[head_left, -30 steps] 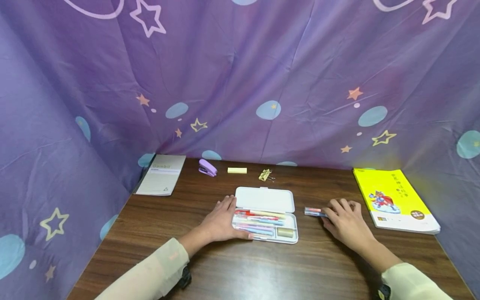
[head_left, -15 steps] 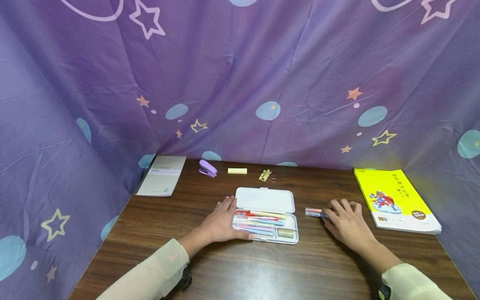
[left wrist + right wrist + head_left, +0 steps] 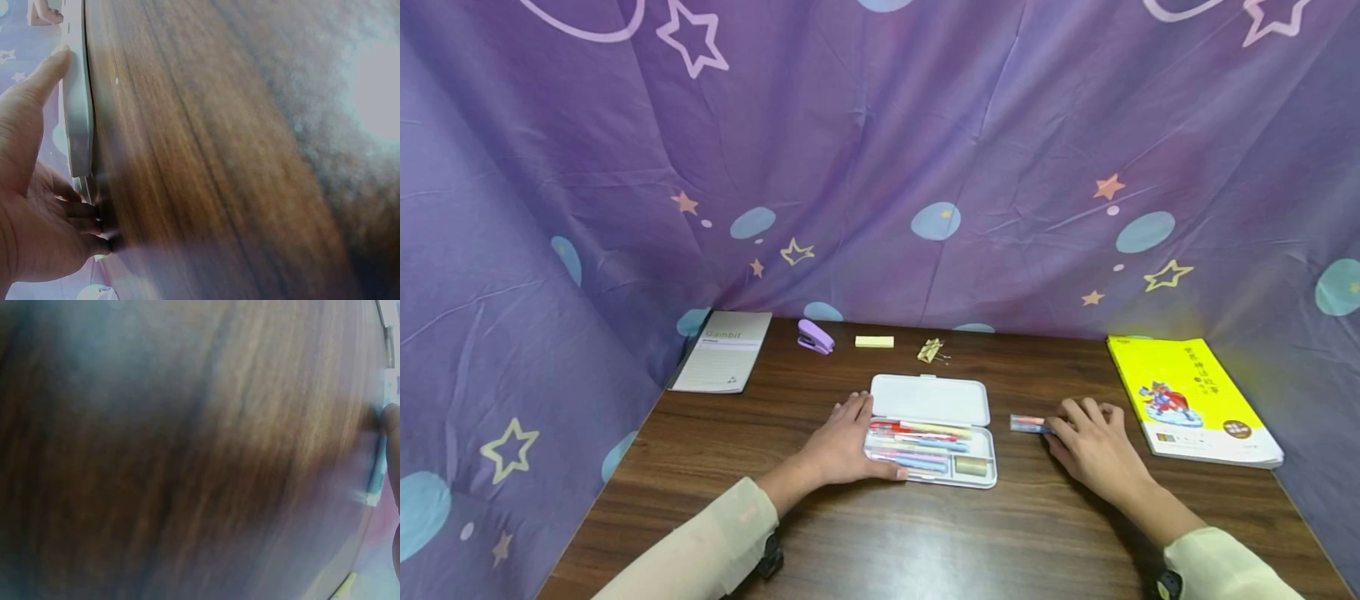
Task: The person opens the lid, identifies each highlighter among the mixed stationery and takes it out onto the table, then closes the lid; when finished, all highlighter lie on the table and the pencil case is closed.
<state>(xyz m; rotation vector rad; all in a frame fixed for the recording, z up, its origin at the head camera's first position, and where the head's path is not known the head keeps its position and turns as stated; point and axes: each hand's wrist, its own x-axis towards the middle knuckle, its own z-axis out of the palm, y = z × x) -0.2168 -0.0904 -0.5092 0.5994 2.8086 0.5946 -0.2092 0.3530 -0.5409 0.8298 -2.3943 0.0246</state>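
Observation:
A white pencil case lies open on the table, its lid folded back. Several pens and a small tan block are inside. My left hand holds the case's left end, with the thumb on its near edge and the fingers along its side. In the left wrist view, the thumb touches the case's wall. My right hand holds a slim, clear-ended item with red and blue stripes low at the table, fingers bent over its right end, which they hide.
Along the back stand a grey notebook, a purple stapler, a yellow sticky-note pad and gold binder clips. A yellow book lies right of my right hand. A purple curtain hangs behind the table.

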